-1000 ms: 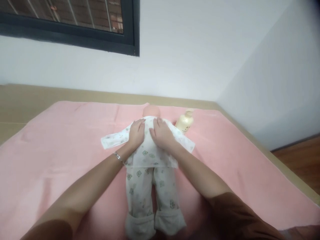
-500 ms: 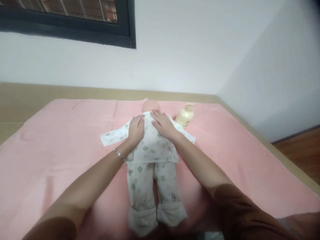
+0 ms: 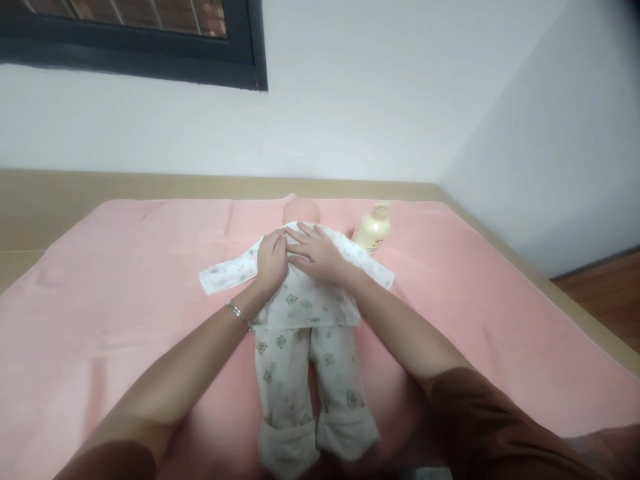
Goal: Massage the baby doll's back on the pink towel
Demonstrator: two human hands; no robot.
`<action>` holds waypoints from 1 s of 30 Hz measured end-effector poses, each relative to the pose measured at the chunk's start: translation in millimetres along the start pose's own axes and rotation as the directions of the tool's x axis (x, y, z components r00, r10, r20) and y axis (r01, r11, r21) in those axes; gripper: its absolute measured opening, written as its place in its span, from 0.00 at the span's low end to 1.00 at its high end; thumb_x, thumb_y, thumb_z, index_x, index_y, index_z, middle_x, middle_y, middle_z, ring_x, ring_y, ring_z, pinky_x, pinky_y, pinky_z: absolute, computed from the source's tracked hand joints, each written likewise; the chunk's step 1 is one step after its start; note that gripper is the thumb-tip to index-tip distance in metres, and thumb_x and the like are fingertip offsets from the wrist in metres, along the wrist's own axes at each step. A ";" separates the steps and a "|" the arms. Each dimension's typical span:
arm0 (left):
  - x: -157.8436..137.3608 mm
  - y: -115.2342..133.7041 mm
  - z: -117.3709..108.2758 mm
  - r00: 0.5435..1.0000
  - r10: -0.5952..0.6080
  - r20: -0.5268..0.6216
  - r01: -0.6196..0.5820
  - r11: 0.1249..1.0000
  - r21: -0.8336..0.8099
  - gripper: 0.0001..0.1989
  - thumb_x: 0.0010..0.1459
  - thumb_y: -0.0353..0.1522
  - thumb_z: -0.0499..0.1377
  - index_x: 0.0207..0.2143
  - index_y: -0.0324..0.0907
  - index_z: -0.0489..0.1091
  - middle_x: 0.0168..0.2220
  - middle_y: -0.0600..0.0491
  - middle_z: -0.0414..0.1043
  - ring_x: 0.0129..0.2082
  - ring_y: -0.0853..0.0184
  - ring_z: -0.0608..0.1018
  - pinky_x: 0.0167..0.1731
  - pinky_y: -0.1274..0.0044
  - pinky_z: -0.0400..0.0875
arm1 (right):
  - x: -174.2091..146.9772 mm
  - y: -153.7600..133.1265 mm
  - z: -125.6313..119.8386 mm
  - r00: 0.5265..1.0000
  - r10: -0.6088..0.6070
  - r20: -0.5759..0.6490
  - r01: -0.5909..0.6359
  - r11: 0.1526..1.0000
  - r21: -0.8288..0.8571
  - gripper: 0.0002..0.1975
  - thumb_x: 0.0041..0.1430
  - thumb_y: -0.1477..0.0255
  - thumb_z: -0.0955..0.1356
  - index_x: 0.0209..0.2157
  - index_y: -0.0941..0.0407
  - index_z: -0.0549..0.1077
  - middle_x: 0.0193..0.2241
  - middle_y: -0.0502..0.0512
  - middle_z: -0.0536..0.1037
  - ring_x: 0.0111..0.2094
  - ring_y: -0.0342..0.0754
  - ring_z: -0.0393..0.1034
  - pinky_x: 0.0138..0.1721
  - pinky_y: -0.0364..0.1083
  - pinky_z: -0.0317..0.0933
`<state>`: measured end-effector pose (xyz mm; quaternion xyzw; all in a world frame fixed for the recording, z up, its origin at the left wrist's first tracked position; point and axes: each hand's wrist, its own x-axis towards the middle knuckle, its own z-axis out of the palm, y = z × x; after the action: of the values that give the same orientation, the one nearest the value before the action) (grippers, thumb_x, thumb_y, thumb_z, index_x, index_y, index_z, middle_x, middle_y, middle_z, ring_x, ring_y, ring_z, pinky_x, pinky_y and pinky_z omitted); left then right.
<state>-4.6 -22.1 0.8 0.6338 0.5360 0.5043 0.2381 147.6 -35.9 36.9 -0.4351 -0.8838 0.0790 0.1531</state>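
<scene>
A baby doll lies lengthwise in front of me, its bald head [image 3: 301,211] at the far end, no face showing. It is dressed in a white patterned top [image 3: 320,303] with both sleeves spread out, and matching trousers [image 3: 285,373] with turned-up cuffs. My left hand [image 3: 273,261] rests on the left side of the top near the shoulder, fingers close together and stretched forward. Flat across the upper middle of the top lies my right hand [image 3: 319,253], fingers spread, their tips at or near my left hand.
A pale yellow pump bottle [image 3: 372,229] leans or lies beyond the right sleeve. Pink cloth [image 3: 150,280] covers the surface under the doll. Behind are a tan border [image 3: 60,200], a white wall [image 3: 350,100] and a dark window frame [image 3: 245,60].
My right hand has slid left across the top, towards my left hand, with its fingers spread wider. My left hand stays about where it was. The view has shifted slightly.
</scene>
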 end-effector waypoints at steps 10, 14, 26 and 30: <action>-18.5 20.6 8.4 0.968 0.067 0.243 -0.183 0.851 0.492 0.28 0.66 0.31 0.45 0.65 0.28 0.60 0.69 0.34 0.57 0.71 0.47 0.58 0.70 0.53 0.52 | 6.3 24.6 -0.5 0.965 0.263 -0.023 -0.258 0.958 0.125 0.31 0.70 0.61 0.56 0.71 0.56 0.55 0.74 0.59 0.46 0.75 0.60 0.38 0.72 0.64 0.36; -20.7 27.8 7.1 0.948 0.045 0.315 -0.210 0.832 0.513 0.30 0.65 0.31 0.45 0.67 0.26 0.56 0.71 0.33 0.52 0.73 0.47 0.54 0.70 0.55 0.50 | 5.1 14.7 -7.3 0.926 0.377 0.017 -0.378 0.926 0.013 0.36 0.71 0.58 0.55 0.71 0.67 0.49 0.72 0.71 0.50 0.73 0.64 0.44 0.70 0.62 0.43; 3.3 16.6 -3.8 0.963 0.015 0.271 -0.155 0.850 0.504 0.27 0.66 0.35 0.45 0.61 0.28 0.65 0.63 0.32 0.66 0.66 0.48 0.67 0.66 0.55 0.61 | -12.9 -18.0 -36.2 0.971 0.229 0.071 -0.212 0.958 -0.192 0.21 0.70 0.71 0.55 0.53 0.67 0.71 0.53 0.71 0.76 0.55 0.60 0.70 0.58 0.53 0.61; -18.3 22.9 2.8 0.929 0.169 0.329 -0.320 0.813 0.487 0.27 0.67 0.33 0.44 0.63 0.28 0.62 0.67 0.34 0.61 0.70 0.50 0.61 0.69 0.56 0.56 | 2.0 10.8 -22.5 0.913 0.407 0.043 -0.406 0.914 -0.017 0.28 0.73 0.66 0.52 0.62 0.70 0.62 0.63 0.76 0.66 0.65 0.63 0.61 0.62 0.56 0.57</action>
<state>9.5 -45.4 12.1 0.8013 0.5304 0.2709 0.0562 162.2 -27.6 55.6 -0.6079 -0.7776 0.1154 0.1115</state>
